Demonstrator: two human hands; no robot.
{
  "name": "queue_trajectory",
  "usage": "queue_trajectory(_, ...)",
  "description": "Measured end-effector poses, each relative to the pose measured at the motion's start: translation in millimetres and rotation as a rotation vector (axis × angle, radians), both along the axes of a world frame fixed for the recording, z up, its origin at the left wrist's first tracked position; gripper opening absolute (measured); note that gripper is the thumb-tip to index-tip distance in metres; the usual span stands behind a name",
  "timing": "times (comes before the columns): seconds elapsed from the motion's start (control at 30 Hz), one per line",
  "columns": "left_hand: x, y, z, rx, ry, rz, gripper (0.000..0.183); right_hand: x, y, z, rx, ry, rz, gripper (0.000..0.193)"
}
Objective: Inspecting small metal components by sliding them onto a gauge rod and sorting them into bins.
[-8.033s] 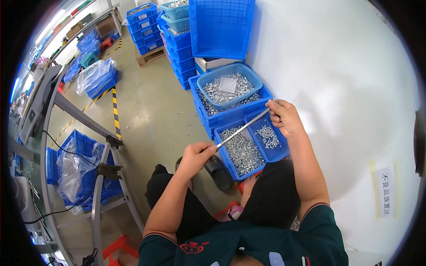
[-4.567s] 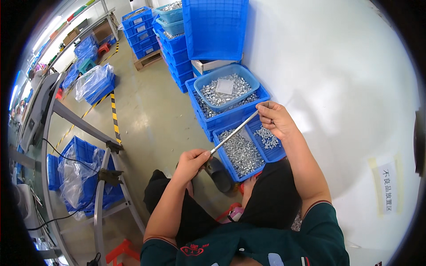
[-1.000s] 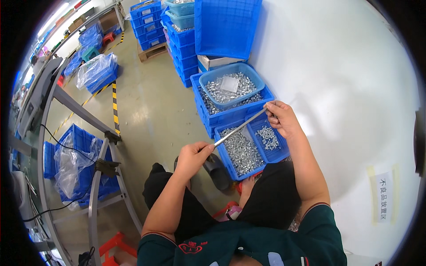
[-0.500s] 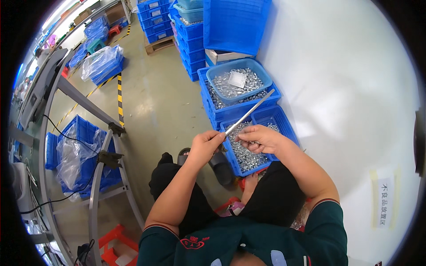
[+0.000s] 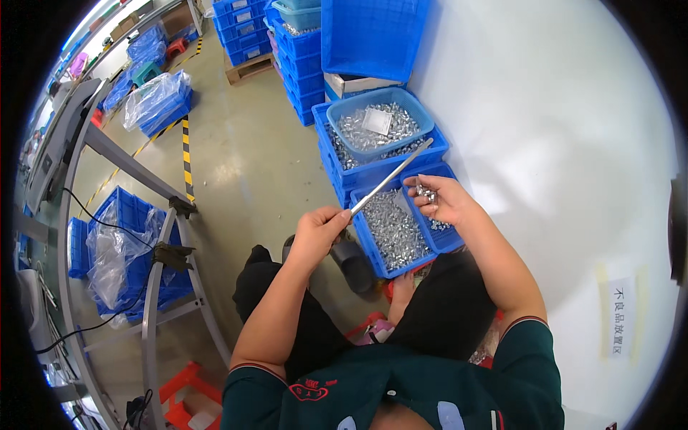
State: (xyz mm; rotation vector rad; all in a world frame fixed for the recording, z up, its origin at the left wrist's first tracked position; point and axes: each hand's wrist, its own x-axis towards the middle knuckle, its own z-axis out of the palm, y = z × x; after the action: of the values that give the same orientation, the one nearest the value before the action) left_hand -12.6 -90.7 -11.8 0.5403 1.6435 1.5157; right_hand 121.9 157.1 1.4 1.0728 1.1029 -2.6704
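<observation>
My left hand (image 5: 319, 231) is closed on the lower end of a thin, straight metal rod (image 5: 393, 175), which slants up and to the right. Over the right part of a blue plastic crate (image 5: 407, 271), my right hand (image 5: 448, 202) is turned partly palm up with fingers curled. Several small shiny metal parts (image 5: 427, 195) lie in it; their exact kind is too small to make out. A heap of similar small metal parts (image 5: 393, 233) fills the crate's left section, below the rod. The right section holds a few of them, partly hidden by my hand.
Behind the crate, a light-blue basin (image 5: 428, 118) of metal parts sits on stacked blue crates (image 5: 351, 179). A white wall (image 5: 545, 179) bounds the right side. A grey metal bench frame (image 5: 149, 315) stands left, with a red stool (image 5: 188, 387) beside it.
My right hand has moved away from the rod to the right and turned up, showing metal parts in it. The left hand still holds the rod, shifted slightly left.
</observation>
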Motion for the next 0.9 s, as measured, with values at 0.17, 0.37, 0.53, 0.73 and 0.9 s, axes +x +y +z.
queue_trajectory(0.17, -0.8, -0.9, -11.5, 0.007, 0.147, -0.037, 0.025, 6.5, 6.8, 8.6, 0.030, 0.195, -0.006, 0.024)
queue_trajectory(0.37, -0.3, -6.8, -6.6, -0.060, 0.185, -0.049, 0.026, 14.5, 19.4, 10.1, 0.027, 0.244, -0.127, 0.017)
queue_trajectory(0.53, -0.2, -7.3, -7.5, -0.067, 0.183, -0.048, 0.026, 16.7, 25.5, 12.0, -0.083, 0.271, -0.248, 0.019)
queue_trajectory(0.73, -1.0, -7.7, -9.6, -0.063, 0.199, -0.051, 0.027, 12.6, 22.2, 13.9, -0.082, 0.247, -0.271, 0.019)
queue_trajectory(0.9, -1.1, -8.5, -9.5, -0.049, 0.198, -0.050, 0.026, 13.4, 23.4, 13.7, -0.032, 0.272, -0.234, 0.015)
